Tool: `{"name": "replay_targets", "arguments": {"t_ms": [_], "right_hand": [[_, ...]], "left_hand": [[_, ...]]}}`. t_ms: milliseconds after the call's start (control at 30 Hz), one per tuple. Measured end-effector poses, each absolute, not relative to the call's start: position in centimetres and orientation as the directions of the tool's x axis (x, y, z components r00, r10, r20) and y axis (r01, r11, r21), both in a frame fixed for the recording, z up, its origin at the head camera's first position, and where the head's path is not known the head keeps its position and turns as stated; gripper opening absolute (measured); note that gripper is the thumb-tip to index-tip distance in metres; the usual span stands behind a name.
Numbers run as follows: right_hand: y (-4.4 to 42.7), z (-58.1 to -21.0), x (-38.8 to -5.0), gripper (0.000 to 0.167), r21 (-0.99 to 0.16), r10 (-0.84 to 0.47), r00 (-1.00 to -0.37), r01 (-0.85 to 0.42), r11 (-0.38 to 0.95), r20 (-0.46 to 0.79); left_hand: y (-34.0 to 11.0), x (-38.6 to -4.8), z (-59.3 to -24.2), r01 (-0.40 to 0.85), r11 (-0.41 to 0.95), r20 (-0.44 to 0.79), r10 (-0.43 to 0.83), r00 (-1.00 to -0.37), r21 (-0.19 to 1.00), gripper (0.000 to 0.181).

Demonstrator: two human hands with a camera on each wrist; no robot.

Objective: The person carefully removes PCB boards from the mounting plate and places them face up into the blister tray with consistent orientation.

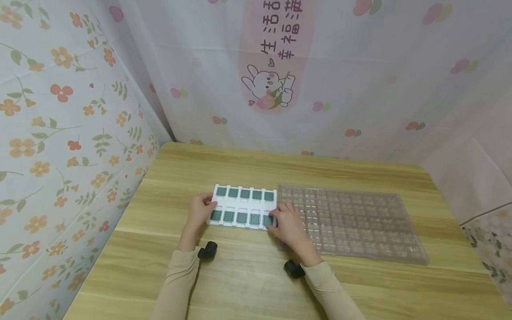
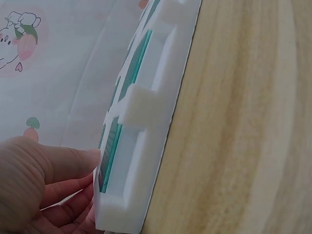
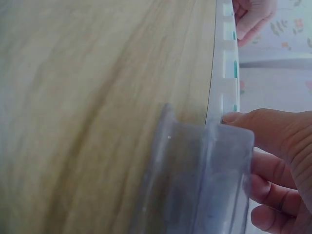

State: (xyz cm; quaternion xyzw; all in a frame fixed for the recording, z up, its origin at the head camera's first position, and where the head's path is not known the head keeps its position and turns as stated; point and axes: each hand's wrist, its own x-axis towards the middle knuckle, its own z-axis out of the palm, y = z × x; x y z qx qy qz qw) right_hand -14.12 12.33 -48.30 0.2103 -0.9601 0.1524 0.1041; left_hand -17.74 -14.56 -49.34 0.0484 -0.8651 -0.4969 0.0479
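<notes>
A white plastic tray point(image 1: 245, 205) lies on the table, with two rows of square green grid-patterned pieces point(image 1: 241, 218) in its pockets. My left hand point(image 1: 198, 210) grips the tray's left end. In the left wrist view, the thumb point(image 2: 73, 163) presses the rim beside a green piece, and the other fingers curl behind the tray's end. At the opposite end, my right hand point(image 1: 290, 225) holds the near right corner with thumb and fingers. The right wrist view has its thumb point(image 3: 258, 124) on the tray's edge; the fingertips there are partly hidden by clear plastic.
A large clear plastic tray point(image 1: 360, 222) with many small compartments lies directly right of the white tray, partly under my right forearm. Both stand on a wood-grain table point(image 1: 240, 284). Printed curtains point(image 1: 200, 66) hang behind and at the sides.
</notes>
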Motion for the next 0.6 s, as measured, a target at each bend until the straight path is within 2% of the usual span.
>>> {"name": "replay_targets", "arguments": {"t_ms": [600], "right_hand": [[12.23, -48.0, -14.25, 0.034, -0.251, -0.364, -0.898, -0.423, 0.871, 0.248]], "left_hand": [[-14.49, -17.79, -49.25, -0.041, 0.497, 0.032, -0.137, -0.99, 0.867, 0.031]]}}
